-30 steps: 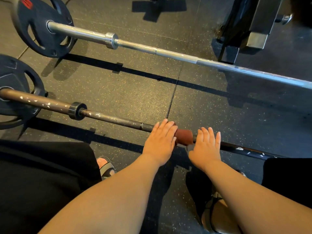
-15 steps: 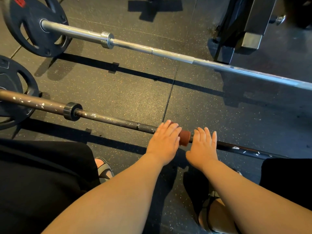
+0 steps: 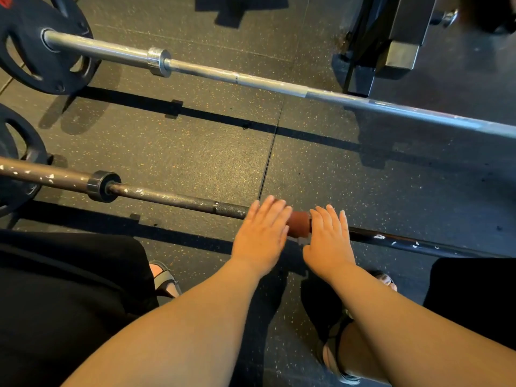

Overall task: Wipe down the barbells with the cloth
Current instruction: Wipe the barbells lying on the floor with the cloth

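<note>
The floor (image 3: 195, 152) is dark rubber matting flecked with pale and orange specks. A straight seam (image 3: 269, 160) between two mats runs from its far side toward the near side, just left of the middle. Strong light throws long, hard-edged shadow bands (image 3: 223, 118) across the mats. At the far right corner stands a black machine frame (image 3: 360, 76) with a dull steel block (image 3: 400, 55) on it and a chrome peg (image 3: 446, 18) beside it.

the speckled rubber floor (image 3: 195, 152) bears a dark barbell (image 3: 167, 197), a silver barbell (image 3: 251, 81) and, seemingly, a machine base (image 3: 358, 79).
</note>
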Action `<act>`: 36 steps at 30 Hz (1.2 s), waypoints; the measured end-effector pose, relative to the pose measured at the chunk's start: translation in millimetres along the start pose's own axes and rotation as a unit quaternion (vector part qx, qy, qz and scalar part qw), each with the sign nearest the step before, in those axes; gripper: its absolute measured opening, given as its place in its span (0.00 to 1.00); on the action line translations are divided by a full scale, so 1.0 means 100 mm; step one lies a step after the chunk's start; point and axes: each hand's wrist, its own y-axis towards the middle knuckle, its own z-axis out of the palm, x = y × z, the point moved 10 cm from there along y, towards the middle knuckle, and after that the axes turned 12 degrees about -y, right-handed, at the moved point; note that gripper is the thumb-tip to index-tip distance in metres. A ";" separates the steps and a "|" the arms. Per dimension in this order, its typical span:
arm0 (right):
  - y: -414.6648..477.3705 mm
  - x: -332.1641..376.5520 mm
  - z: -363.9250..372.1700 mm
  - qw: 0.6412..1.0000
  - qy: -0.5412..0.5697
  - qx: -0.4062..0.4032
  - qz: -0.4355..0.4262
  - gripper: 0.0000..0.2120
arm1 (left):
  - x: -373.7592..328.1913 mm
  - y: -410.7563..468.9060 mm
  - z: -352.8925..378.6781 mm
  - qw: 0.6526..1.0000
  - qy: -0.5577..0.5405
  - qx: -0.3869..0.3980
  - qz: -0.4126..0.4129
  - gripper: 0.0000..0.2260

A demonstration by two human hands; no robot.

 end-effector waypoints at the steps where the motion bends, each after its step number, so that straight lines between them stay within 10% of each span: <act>1: -0.01 -0.01 0.00 1.000 0.004 -0.004 -0.004 0.37 | 0.18 -0.03 -0.09 0.998 -0.003 -0.022 -0.053 0.22; 5: -0.02 -0.03 -0.02 1.000 0.007 -0.021 -0.014 0.37 | 0.66 -0.12 -0.34 0.970 -0.046 -0.076 -0.225 0.24; 12: 0.01 -0.03 -0.02 0.999 0.021 -0.019 -0.019 0.37 | -0.29 0.01 0.20 0.998 -0.026 0.055 0.026 0.28; 20: 0.02 -0.03 0.00 1.000 0.012 -0.013 -0.017 0.40 | 0.17 -0.01 -0.01 0.993 0.003 0.012 -0.120 0.30; 27: 0.02 -0.03 0.00 1.000 0.016 -0.023 0.001 0.36 | -0.25 0.06 0.13 0.997 0.003 0.056 0.062 0.28; 36: 0.04 0.00 0.01 1.000 0.009 0.004 0.003 0.39 | 0.47 -0.08 -0.10 0.987 0.013 0.019 -0.161 0.33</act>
